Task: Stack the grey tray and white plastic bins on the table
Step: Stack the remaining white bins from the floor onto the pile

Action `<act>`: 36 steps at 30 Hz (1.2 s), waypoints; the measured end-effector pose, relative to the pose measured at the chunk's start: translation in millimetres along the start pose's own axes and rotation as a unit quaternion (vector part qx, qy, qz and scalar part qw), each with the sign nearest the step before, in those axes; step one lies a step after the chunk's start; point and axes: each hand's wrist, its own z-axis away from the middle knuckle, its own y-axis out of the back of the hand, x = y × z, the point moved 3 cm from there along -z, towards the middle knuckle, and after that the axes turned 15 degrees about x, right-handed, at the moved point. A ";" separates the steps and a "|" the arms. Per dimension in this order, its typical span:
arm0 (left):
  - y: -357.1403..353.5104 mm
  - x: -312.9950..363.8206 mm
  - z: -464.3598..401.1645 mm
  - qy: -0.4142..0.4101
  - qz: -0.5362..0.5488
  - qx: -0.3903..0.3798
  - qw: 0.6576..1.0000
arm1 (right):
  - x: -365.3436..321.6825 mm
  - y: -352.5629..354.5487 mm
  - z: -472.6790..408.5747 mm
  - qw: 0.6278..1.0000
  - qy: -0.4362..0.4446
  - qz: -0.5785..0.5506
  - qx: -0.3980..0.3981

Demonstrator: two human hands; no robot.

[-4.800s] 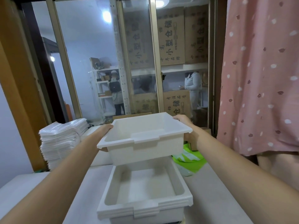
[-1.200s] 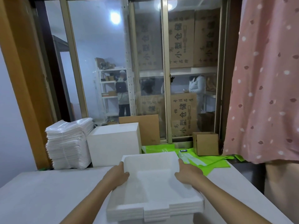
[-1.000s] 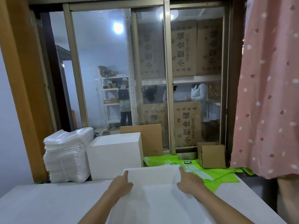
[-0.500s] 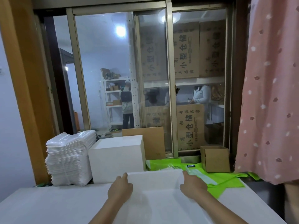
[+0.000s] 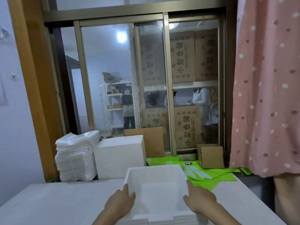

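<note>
Both hands are on the top white plastic bin (image 5: 155,190) right now. The left hand (image 5: 121,201) has its grip wrapped over the left wall, fingers curled over the rim, and the right hand (image 5: 198,199) is clamped on the right wall the same way, so each grip is closed on that bin. The bin sits at the near edge of the white surface (image 5: 56,202), right in front of the person.

Looks to me like the seating step: at the bottom edge you can see layered white rims (image 5: 183,220) under the top bin, so it seems nested into others below (how many, can't tell, the frame cuts them off). I can't spot the grey tray anywhere in view, so no idea whether it's under the pile or off-camera.

Next move, I'd guess: press down evenly on both walls so the rims sit flush, then let go without dragging the stack toward the edge.

Contents-wise, the top bin is empty, just a bare white floor. Behind it a closed white box (image 5: 120,158) stands beside a pile of white plastic bags (image 5: 75,156). Further right, a small cardboard box (image 5: 211,155) rests on green bags (image 5: 209,174) by the window.
</note>
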 end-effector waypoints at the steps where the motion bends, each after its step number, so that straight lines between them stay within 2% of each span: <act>1: 0.5 1.4 3.4 0.002 -0.007 0.009 1.000 | -1.1 -0.4 1.4 1.000 -0.004 -0.002 0.005; 11: 4.1 4.8 9.8 0.006 -0.016 0.047 0.999 | -1.5 0.2 3.6 0.999 -0.025 -0.008 0.023; 19: 2.9 3.5 3.7 0.021 0.027 0.014 0.999 | -2.2 2.4 2.8 1.000 -0.014 0.002 0.016; 22: 13.5 1.6 1.9 0.022 0.034 0.016 0.999 | -3.7 7.4 2.5 0.999 -0.007 0.018 0.039; 28: 54.8 -13.5 -0.1 0.000 0.030 0.074 0.997 | -31.1 28.9 8.4 0.985 0.082 -0.009 0.153; 32: 82.0 -39.5 7.1 0.014 0.033 0.117 0.992 | -68.4 32.7 20.0 0.977 0.134 -0.046 0.159; 36: 109.0 -90.7 28.1 0.050 0.024 0.154 0.987 | -112.9 30.4 35.4 0.974 0.170 -0.075 0.131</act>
